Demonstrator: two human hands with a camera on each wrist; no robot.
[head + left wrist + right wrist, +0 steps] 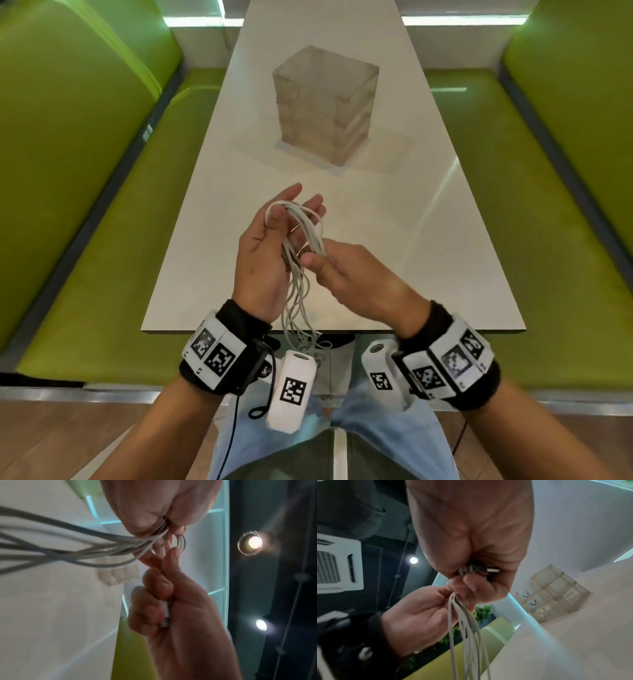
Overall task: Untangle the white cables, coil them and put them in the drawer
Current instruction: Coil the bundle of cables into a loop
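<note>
Over the near end of the white table [212,260], both hands work on a bundle of white cables [310,233]. My left hand [263,250] stands upright with fingers extended, and its thumb clamps the looped cables [85,547] against the palm. My right hand [339,274] has its fingers curled around the cable strands, with a plug end [165,615] inside the fist. The plug ends [491,570] show in its grip in the right wrist view. Loose strands [464,628] hang down past the table edge. The translucent drawer unit [325,106] stands mid-table, drawers shut.
Green upholstered benches [102,222] [520,212] run along both sides of the table. The table's near edge [342,330] lies just under my wrists. The drawer unit [553,593] is about an arm's reach beyond the hands.
</note>
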